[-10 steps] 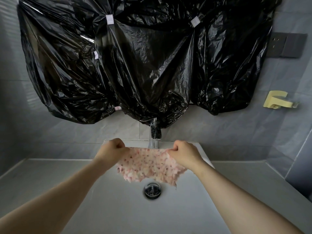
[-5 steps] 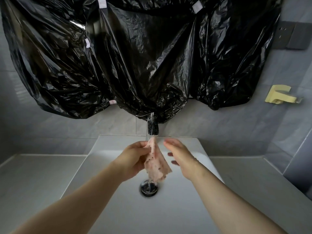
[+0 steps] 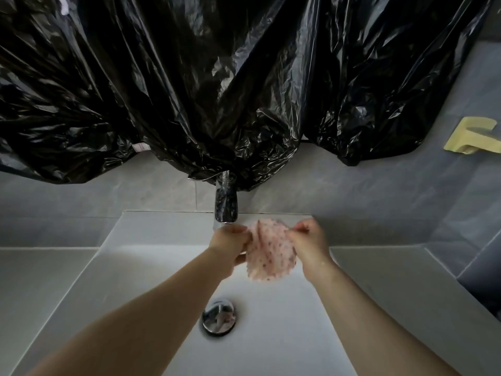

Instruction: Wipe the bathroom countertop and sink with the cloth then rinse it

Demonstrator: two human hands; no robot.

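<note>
Grey tile wall [image 3: 379, 202], blk plastic sheet [image 3: 189, 90], white sink [image 3: 151, 256], pink cloth [image 3: 269, 256]

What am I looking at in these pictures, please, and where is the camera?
There is no machine here: these are a person's bare arms. Every picture comes from one wide-angle camera worn on the head, looking down. The left hand and right hand each grip a pink speckled cloth, close to the tap, over a white sink with a metal drain. A grey countertop lies on both sides. Behind, black plastic hangs on the wall, with a yellow holder to its right.
</note>
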